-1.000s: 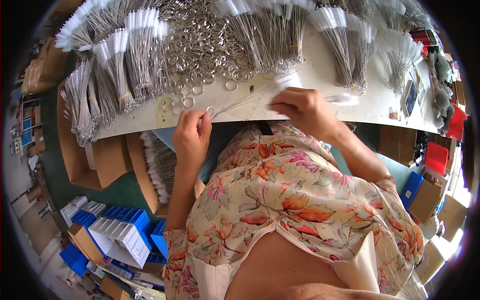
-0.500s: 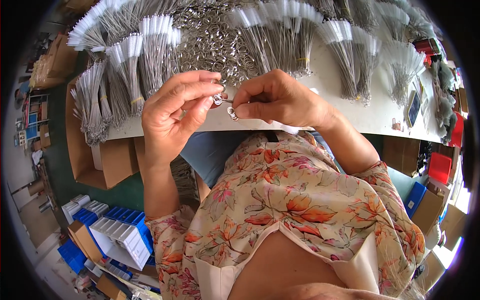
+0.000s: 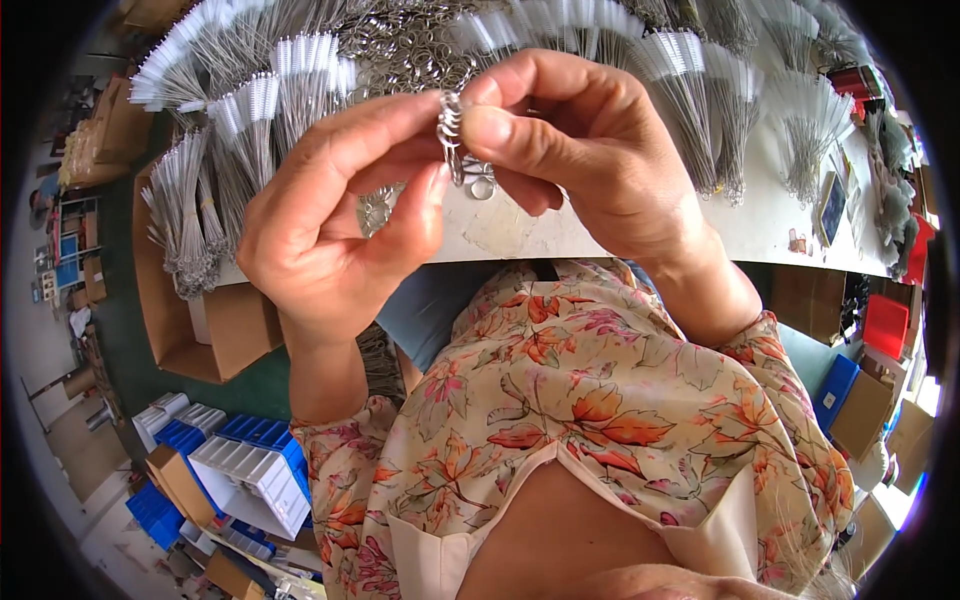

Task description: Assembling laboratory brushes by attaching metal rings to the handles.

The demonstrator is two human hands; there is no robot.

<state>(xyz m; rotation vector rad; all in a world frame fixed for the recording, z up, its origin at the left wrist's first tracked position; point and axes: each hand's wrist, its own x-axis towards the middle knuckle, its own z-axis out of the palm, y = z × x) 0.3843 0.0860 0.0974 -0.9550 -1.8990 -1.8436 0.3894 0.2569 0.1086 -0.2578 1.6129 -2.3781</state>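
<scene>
Above the table's near edge, both hands hold a shiny metal ring (image 3: pixel 456 167) that carries a row of small metal loops (image 3: pixel 449 122). My left hand (image 3: pixel 335 205) pinches the ring from the left, with the index fingertip at its top and the thumb lower down. From the right, my right hand (image 3: pixel 610 150) presses thumb and index finger against the small loops. Its other fingers curl beneath. Some of the ring is hidden by the fingertips. Just behind it, loose metal rings (image 3: pixel 482 187) lie on the white table (image 3: pixel 510 228).
A heap of metal rings (image 3: pixel 400 50) covers the table's far middle. Bundles of wire brushes with white bristles stand left (image 3: pixel 308 85) and right (image 3: pixel 680 95). An open cardboard box (image 3: pixel 235 340) is below left; blue and white bins (image 3: pixel 245 470) sit lower. A dark phone-like object (image 3: pixel 828 210) lies right.
Both hands have risen and come closer to the camera. The right thumb and index finger now meet the small loops at the left fingertips. The white bristles below the right hand no longer show.
</scene>
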